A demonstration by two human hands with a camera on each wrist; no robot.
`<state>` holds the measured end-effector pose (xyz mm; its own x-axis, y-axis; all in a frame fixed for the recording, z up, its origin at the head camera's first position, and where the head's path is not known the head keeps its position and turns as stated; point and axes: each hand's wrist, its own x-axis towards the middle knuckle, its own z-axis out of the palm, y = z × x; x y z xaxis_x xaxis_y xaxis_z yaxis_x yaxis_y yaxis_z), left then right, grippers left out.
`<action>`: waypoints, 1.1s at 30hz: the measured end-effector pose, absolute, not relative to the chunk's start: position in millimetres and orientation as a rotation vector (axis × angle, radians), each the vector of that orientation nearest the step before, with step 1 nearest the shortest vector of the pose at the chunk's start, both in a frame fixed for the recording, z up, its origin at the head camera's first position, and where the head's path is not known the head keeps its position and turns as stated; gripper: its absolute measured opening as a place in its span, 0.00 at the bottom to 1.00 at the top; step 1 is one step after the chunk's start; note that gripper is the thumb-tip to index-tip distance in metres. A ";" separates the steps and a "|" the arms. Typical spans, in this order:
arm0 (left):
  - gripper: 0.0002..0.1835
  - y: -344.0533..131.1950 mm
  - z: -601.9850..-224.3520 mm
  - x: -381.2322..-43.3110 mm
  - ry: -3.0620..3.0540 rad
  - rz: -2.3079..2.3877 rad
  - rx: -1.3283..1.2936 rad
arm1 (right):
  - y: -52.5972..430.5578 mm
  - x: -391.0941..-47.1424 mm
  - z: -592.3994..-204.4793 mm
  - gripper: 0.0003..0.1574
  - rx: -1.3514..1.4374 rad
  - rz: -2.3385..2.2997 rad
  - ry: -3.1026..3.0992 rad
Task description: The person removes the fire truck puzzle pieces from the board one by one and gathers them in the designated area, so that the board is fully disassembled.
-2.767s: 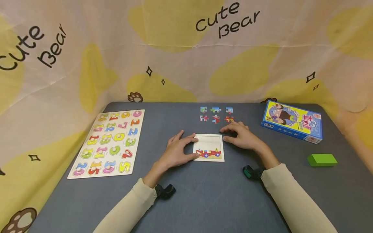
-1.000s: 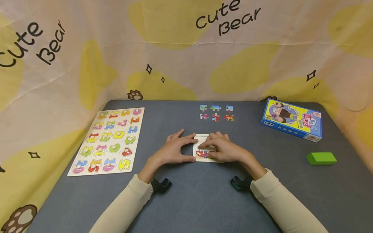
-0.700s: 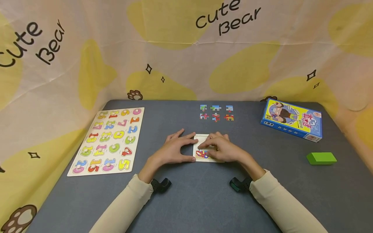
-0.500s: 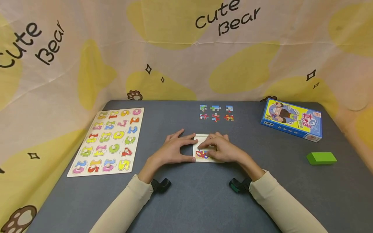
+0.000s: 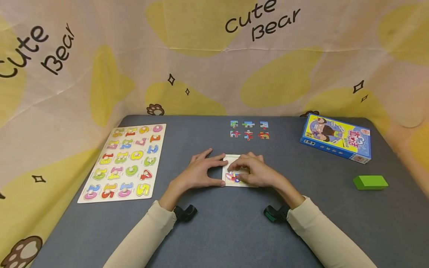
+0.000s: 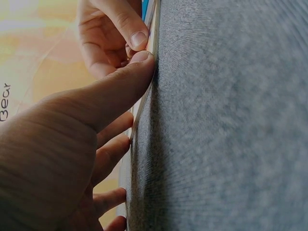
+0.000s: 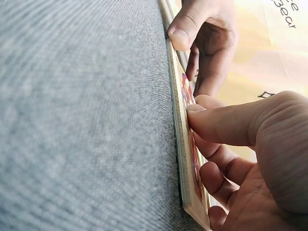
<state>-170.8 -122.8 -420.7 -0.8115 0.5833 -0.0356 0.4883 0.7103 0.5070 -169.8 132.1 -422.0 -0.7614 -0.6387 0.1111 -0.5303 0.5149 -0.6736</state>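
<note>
A small square jigsaw tray (image 5: 231, 158) lies in front of me, with a red car picture along its near side. My left hand (image 5: 197, 174) rests at its left edge with fingers spread; thumb and forefinger tips touch the tray near its left corners. Over the tray reaches my right hand (image 5: 256, 172), its fingers bent. The right thumb and forefinger pinch a car-picture puzzle piece (image 5: 231, 177) at the tray's near left. In the right wrist view, the right thumb (image 7: 197, 113) meets the tray's picture side. The right hand covers much of the tray.
Several loose jigsaw pieces (image 5: 248, 134) lie in two rows beyond the tray. A number puzzle board (image 5: 127, 163) lies at left. On the right are a blue and yellow box (image 5: 336, 137) and a green block (image 5: 370, 182). A printed curtain (image 5: 201, 56) hangs behind the table.
My right hand has moved left from beside the tray onto it. Over the last half second, both hands stay almost still, while the car-picture piece looks slightly different near the fingertips.
</note>
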 end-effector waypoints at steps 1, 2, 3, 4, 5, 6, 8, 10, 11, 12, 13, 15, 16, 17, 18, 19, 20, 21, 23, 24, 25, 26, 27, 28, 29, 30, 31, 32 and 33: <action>0.39 -122.9 -420.9 -170.7 2.724 0.726 0.865 | 132.2 -169.7 -421.9 0.20 -1.013 -1.080 2.599; 0.39 -122.8 -421.1 -170.8 2.724 0.726 0.867 | 132.4 -169.6 -421.9 0.20 -1.015 -1.084 2.596; 0.39 -122.8 -421.2 -170.8 2.724 0.725 0.866 | 132.5 -169.6 -422.0 0.20 -1.017 -1.086 2.594; 0.39 -122.9 -421.1 -170.8 2.723 0.726 0.865 | 132.5 -169.7 -422.0 0.20 -1.019 -1.089 2.591; 0.39 -122.8 -421.2 -170.9 2.723 0.728 0.866 | 132.6 -170.0 -422.0 0.20 -1.023 -1.090 2.588; 0.39 -122.7 -421.4 -171.1 2.724 0.728 0.866 | 132.5 -170.3 -422.2 0.20 -1.025 -1.092 2.584; 0.39 -122.7 -421.9 -171.5 2.725 0.728 0.868 | 132.1 -170.7 -422.0 0.19 -1.029 -1.090 2.576; 0.39 -122.7 -422.3 -171.7 2.727 0.726 0.871 | 131.7 -171.0 -422.0 0.19 -1.037 -1.089 2.570; 0.38 -122.7 -422.4 -171.8 2.728 0.727 0.872 | 131.5 -171.2 -422.2 0.19 -1.043 -1.088 2.570; 0.38 -122.9 -422.4 -171.8 2.728 0.727 0.872 | 131.3 -171.1 -422.4 0.19 -1.047 -1.090 2.568; 0.38 -123.0 -422.4 -171.7 2.729 0.727 0.874 | 131.0 -170.8 -422.2 0.19 -1.053 -1.089 2.568; 0.38 -123.0 -422.2 -171.5 2.728 0.725 0.875 | 130.5 -170.4 -422.9 0.20 -1.069 -1.085 2.573; 0.38 -122.9 -422.1 -171.4 2.728 0.725 0.875 | 130.4 -170.3 -423.7 0.20 -1.077 -1.079 2.581; 0.38 -122.9 -421.8 -171.1 2.726 0.725 0.875 | 130.1 -169.8 -424.0 0.21 -1.080 -1.076 2.586; 0.38 -122.8 -422.1 -171.1 2.725 0.722 0.878 | 129.7 -169.1 -423.9 0.21 -1.080 -1.073 2.590; 0.38 -122.7 -421.8 -171.0 2.724 0.723 0.880 | 129.1 -168.7 -423.7 0.22 -1.083 -1.067 2.597; 0.38 -122.6 -421.7 -170.9 2.724 0.723 0.879 | 128.7 -168.6 -424.0 0.22 -1.086 -1.063 2.603; 0.38 -122.6 -421.3 -170.7 2.723 0.722 0.879 | 128.3 -168.4 -424.4 0.21 -1.089 -1.060 2.610; 0.38 -122.4 -421.1 -170.6 2.722 0.722 0.881 | 127.5 -167.7 -424.2 0.21 -1.087 -1.061 2.618; 0.38 -122.4 -421.1 -170.6 2.722 0.723 0.881 | 127.1 -167.5 -424.1 0.21 -1.088 -1.060 2.622; 0.38 -122.4 -421.0 -170.6 2.721 0.724 0.881 | 127.1 -167.7 -424.7 0.20 -1.093 -1.059 2.626; 0.38 -122.4 -421.1 -170.6 2.721 0.723 0.881 | 127.3 -167.9 -425.1 0.20 -1.097 -1.058 2.630; 0.39 -122.5 -421.0 -170.6 2.720 0.724 0.881 | 127.5 -168.1 -425.6 0.19 -1.101 -1.057 2.632; 0.38 -122.6 -421.2 -170.6 2.721 0.725 0.883 | 127.8 -168.4 -425.8 0.19 -1.103 -1.056 2.634; 0.38 -122.6 -421.2 -170.5 2.720 0.726 0.884 | 128.1 -168.5 -425.5 0.19 -1.102 -1.058 2.635; 0.38 -122.7 -421.2 -170.4 2.720 0.727 0.885 | 128.5 -168.6 -425.0 0.19 -1.101 -1.061 2.632; 0.38 -122.7 -421.1 -170.3 2.720 0.727 0.885 | 129.1 -168.8 -424.4 0.19 -1.097 -1.064 2.629; 0.38 -122.7 -420.9 -170.1 2.718 0.727 0.883 | 129.6 -168.9 -423.5 0.19 -1.092 -1.071 2.623; 0.38 -122.5 -420.8 -169.9 2.717 0.726 0.882 | 130.4 -169.3 -423.1 0.19 -1.087 -1.077 2.619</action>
<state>-169.9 -122.5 -420.8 -0.8035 0.5944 -0.0321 0.4991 0.7022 0.5077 -169.3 130.4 -423.1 -0.7381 -0.6553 0.1602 -0.5786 0.4928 -0.6499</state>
